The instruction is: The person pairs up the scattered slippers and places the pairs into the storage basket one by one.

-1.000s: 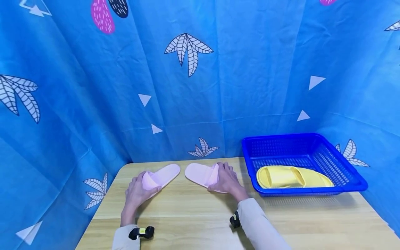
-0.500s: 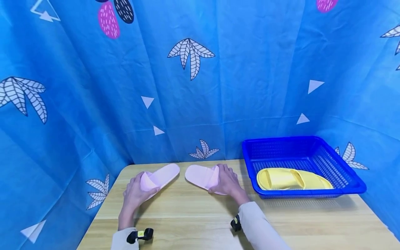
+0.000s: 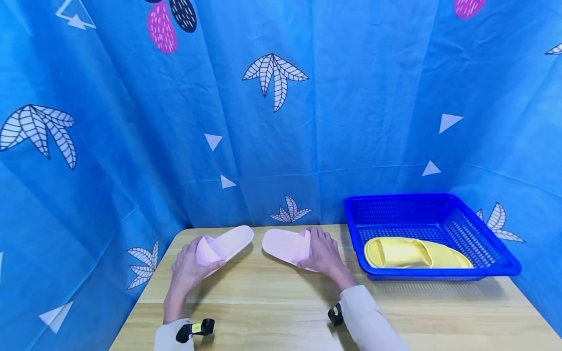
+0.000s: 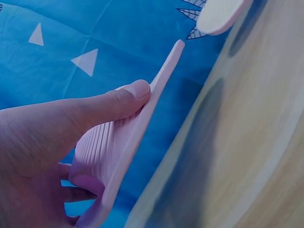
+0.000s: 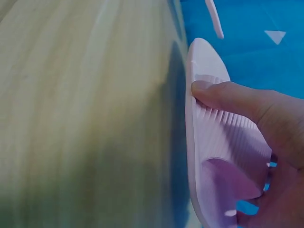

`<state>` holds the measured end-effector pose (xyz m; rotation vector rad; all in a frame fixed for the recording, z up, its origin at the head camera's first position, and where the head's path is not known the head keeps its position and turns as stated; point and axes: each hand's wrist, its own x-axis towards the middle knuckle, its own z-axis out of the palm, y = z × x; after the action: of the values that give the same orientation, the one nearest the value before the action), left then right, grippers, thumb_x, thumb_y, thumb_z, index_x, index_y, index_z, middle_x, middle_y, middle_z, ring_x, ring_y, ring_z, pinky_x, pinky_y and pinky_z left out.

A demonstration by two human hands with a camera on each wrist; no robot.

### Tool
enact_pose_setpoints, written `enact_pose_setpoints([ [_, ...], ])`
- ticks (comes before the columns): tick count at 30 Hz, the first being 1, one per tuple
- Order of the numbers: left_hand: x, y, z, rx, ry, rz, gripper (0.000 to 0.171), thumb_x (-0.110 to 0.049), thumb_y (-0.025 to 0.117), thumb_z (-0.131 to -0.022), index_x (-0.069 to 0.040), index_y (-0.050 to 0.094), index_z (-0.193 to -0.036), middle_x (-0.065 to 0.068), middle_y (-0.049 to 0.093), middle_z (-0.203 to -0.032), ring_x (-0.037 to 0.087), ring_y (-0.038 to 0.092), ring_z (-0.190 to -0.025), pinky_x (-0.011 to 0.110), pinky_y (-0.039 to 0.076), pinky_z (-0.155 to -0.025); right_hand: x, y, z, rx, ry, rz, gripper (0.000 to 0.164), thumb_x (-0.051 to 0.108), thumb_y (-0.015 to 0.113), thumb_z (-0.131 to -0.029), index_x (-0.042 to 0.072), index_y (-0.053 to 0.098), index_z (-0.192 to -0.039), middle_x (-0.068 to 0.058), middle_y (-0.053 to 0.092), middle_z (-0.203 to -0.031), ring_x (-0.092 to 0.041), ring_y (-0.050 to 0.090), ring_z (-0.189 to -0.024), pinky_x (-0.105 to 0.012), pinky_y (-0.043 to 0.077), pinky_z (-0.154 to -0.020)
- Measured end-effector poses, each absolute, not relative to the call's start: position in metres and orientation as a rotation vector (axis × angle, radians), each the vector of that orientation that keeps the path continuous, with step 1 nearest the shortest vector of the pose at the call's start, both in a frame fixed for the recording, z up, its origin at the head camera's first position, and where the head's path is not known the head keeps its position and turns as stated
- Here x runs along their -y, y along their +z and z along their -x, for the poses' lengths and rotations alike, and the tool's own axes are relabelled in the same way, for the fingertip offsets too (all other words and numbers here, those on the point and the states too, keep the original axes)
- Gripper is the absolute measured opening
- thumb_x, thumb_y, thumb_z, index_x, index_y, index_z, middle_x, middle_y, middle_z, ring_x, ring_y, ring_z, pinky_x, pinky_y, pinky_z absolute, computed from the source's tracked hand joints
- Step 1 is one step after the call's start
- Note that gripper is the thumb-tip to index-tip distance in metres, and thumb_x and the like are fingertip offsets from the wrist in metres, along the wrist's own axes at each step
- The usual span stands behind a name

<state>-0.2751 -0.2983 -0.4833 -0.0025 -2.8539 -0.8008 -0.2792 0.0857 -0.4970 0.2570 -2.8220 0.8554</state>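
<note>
Both hands hold pale pink slide slippers above the wooden table. At the left of the head view, my left hand (image 3: 188,265) grips one pink slipper (image 3: 232,243), its thumb on the sole's near edge and its fingers around the ribbed strap. My right hand (image 3: 324,251) grips the other pink slipper (image 3: 283,244) likewise, with the thumb (image 5: 211,92) across the sole edge. The two open-ended tips of the slippers point toward each other with a small gap between. Shadows lie on the table under both slippers in the wrist views.
A blue perforated plastic basket (image 3: 496,269) stands on the right side of the wooden table (image 3: 263,307). Inside, along its front wall, lies yellow slipper footwear (image 3: 404,252). A patterned blue curtain (image 3: 351,122) hangs behind and beside the table.
Both pink slippers have risen slightly, the left one more, with its tip tilting up. The grips stay the same. The head view has shifted a little.
</note>
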Motion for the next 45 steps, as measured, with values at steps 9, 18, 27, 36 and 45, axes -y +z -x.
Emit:
enact_pose_setpoints([
  [9, 0.303, -0.472, 0.271, 2.835, -0.792, 0.014, 0.111, -0.059, 0.086, -0.074, -0.006, 0.034, -0.156, 0.027, 0.048, -0.139, 0.045, 0.045, -0.120, 0.065, 0.037, -0.092, -0.086, -0.469, 0.275, 2.707, 0.837, -0.330, 0.097, 0.035, 0.102, -0.057, 0.009, 0.052, -0.136, -0.010, 0.055, -0.126, -0.033, 0.049, -0.108, -0.052, 0.041, -0.095],
  [18, 0.302, -0.463, 0.264, 2.780, -0.774, 0.078, 0.109, -0.059, 0.087, -0.073, -0.005, 0.038, -0.154, 0.026, 0.050, -0.136, 0.044, 0.047, -0.117, 0.063, 0.038, -0.091, -0.090, -0.441, 0.268, 2.648, 0.764, -0.335, 0.102, 0.034, 0.102, -0.057, 0.006, 0.050, -0.140, -0.012, 0.055, -0.129, -0.035, 0.049, -0.111, -0.053, 0.043, -0.097],
  [27, 0.295, -0.454, 0.259, 2.727, -0.762, 0.160, 0.105, -0.056, 0.090, -0.071, -0.009, 0.042, -0.152, 0.022, 0.050, -0.141, 0.040, 0.045, -0.123, 0.067, 0.036, -0.095, -0.105, -0.429, 0.256, 2.584, 0.697, -0.377, 0.098, 0.037, 0.101, -0.060, 0.006, 0.050, -0.138, -0.014, 0.055, -0.127, -0.036, 0.050, -0.115, -0.054, 0.044, -0.099],
  [36, 0.283, -0.440, 0.251, 2.694, -0.746, 0.222, 0.107, -0.052, 0.092, -0.069, -0.009, 0.041, -0.153, 0.021, 0.047, -0.147, 0.042, 0.042, -0.129, 0.071, 0.032, -0.098, -0.124, -0.416, 0.241, 2.524, 0.691, -0.401, 0.101, 0.035, 0.102, -0.058, 0.004, 0.049, -0.139, -0.017, 0.057, -0.127, -0.038, 0.051, -0.116, -0.055, 0.043, -0.098],
  [45, 0.269, -0.432, 0.245, 2.669, -0.739, 0.300, 0.108, -0.052, 0.093, -0.069, -0.012, 0.040, -0.155, 0.018, 0.049, -0.144, 0.041, 0.043, -0.128, 0.069, 0.036, -0.093, -0.148, -0.409, 0.223, 2.494, 0.628, -0.395, 0.104, 0.038, 0.102, -0.058, 0.005, 0.048, -0.140, -0.016, 0.057, -0.126, -0.036, 0.051, -0.117, -0.056, 0.038, -0.104],
])
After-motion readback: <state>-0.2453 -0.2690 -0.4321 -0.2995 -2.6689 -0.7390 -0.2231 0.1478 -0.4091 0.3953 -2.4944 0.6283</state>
